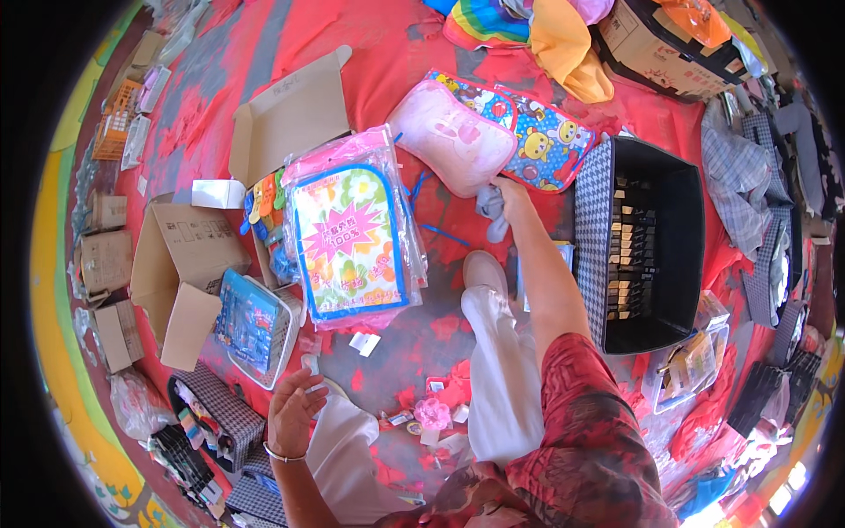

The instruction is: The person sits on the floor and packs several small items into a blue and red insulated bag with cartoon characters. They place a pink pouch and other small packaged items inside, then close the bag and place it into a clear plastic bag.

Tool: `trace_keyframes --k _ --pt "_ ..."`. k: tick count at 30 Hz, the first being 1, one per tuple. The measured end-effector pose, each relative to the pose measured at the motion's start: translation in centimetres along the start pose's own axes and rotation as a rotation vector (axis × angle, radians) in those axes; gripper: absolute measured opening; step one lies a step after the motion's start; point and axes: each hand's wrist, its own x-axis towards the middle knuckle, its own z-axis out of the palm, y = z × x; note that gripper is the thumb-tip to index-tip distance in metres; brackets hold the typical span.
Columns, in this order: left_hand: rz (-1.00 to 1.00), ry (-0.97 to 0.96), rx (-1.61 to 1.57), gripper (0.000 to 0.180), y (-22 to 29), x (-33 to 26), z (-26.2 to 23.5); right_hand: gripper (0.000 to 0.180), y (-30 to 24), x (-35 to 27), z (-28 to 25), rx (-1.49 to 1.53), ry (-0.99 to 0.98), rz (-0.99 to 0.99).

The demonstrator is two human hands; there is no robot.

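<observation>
My right hand (513, 201) reaches far forward, its fingers closed on a small crumpled grey cloth (493, 218). Just beyond it lies a pink pad with rounded corners (453, 136), overlapping blue bear-patterned fabric pieces (547, 141). My left hand (297, 412) hangs low on the left above my leg, fingers loosely spread, with a bracelet at the wrist. Nothing shows in its grasp. In front of it is a pile of plastic-wrapped flowered pieces with blue edging (350, 242).
A black-lined houndstooth box (656, 326) holding rows of small items stands at the right. Open cardboard boxes (185, 238) and a white basket with blue packets (286, 343) sit at the left. Small scraps and a pink flower (432, 412) lie between my legs.
</observation>
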Motion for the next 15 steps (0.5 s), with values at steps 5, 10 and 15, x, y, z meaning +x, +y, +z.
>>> trace_keyframes --k 5,10,15 --pt "-0.055 0.025 -0.016 0.033 -0.3 0.8 0.2 0.018 1.1 5.4 2.9 0.208 0.158 -0.068" --pt "-0.088 0.023 -0.027 0.031 -0.6 1.0 0.3 0.029 -0.7 1.8 4.3 -0.296 0.092 -0.278" --pt "-0.09 0.004 0.034 0.031 -1.1 1.1 0.4 0.039 -2.8 -7.2 3.1 -0.749 0.043 -0.546"
